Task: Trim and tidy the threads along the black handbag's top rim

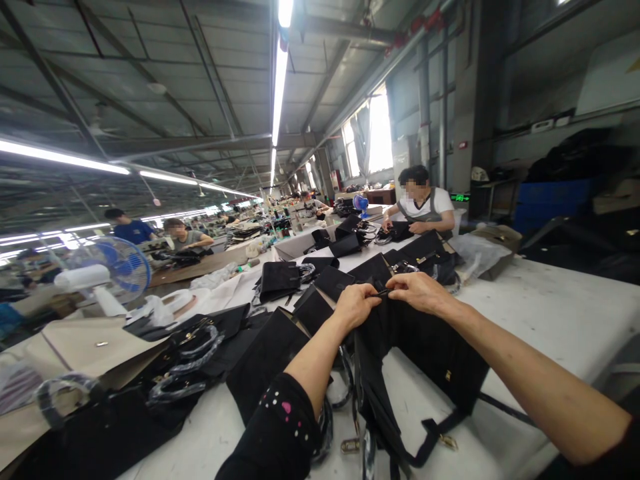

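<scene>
A black handbag (425,347) with gold metal fittings is held up at its top edge over the white table. My left hand (356,305) pinches that edge from the left. Close beside it, my right hand (417,292) pinches the same edge, and the fingertips of both hands nearly meet. A black strap with a gold clasp (449,442) hangs at the bag's lower right. Plastic-wrapped handles (327,427) and a gold metal tag (350,446) lie below my left forearm. What exactly sits between my fingertips is too small to make out.
Several black bags (270,353) crowd the white table (555,300) in front and to the left. A beige piece (95,350) lies at far left near a blue fan (120,263). Across the table a co-worker (425,207) handles black pieces. Clear plastic (477,253) lies at right.
</scene>
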Tool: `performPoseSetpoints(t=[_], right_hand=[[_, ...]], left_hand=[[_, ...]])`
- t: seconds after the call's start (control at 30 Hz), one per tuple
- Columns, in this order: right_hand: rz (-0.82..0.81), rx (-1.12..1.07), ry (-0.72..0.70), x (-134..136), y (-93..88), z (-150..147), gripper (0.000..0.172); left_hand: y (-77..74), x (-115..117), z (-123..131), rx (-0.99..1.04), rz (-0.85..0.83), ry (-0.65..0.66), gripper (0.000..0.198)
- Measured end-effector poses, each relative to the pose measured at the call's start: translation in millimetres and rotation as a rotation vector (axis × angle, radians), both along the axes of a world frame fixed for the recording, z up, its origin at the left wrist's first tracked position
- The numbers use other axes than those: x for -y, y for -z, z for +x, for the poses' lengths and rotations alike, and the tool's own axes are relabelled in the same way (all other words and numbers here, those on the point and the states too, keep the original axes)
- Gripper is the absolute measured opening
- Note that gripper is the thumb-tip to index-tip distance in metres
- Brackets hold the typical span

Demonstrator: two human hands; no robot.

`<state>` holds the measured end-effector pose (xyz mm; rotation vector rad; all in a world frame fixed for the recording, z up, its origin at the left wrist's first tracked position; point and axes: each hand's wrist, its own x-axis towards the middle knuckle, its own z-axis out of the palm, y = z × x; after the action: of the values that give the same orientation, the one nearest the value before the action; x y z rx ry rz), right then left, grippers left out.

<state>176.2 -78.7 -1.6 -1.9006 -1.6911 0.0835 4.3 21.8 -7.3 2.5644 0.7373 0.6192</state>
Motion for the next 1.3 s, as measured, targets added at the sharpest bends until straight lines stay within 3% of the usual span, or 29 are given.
performPoseSetpoints(t=[0.13,0.33,0.47,0.63,0.9,1.13,1.3], right_hand=[[-0.031,0.066,-0.032,-6.9,-0.5,-3.0,0.019],[-0.034,0.165,0.07,-2.2,-7.2,-11.8,0.012],[-0.078,0.175,0.12,10.0,-9.2,-2.0,0.011],[-0.081,0.115,0.14,11.3,-4.1,11.6,0.011],[-0.006,0.035,-0.053,0.7,2.6,11.0,0.013],[-0.005,0.173,0.015,-1.3,-1.3,4.9,0.01],[-0.02,0.149,-0.124,-3.8,0.3,1.5,0.012]], left_hand=[[-0.1,0.4,0.8,0.027,-0.067,0.002,0.014],[-0.5,1.0,2.1,0.052,-0.239,0.017,0.014],[1.8,0.8,4.7,0.057,-0.385,0.059,0.024],[6.2,-2.0,9.5,0.114,-0.521,0.055,0.016],[10.0,-4.1,8.5,0.146,-0.55,0.013,0.017],[11.1,-2.9,7.9,0.162,-0.547,0.002,0.017],[12.8,-3.3,7.0,0.165,-0.511,-0.021,0.016]])
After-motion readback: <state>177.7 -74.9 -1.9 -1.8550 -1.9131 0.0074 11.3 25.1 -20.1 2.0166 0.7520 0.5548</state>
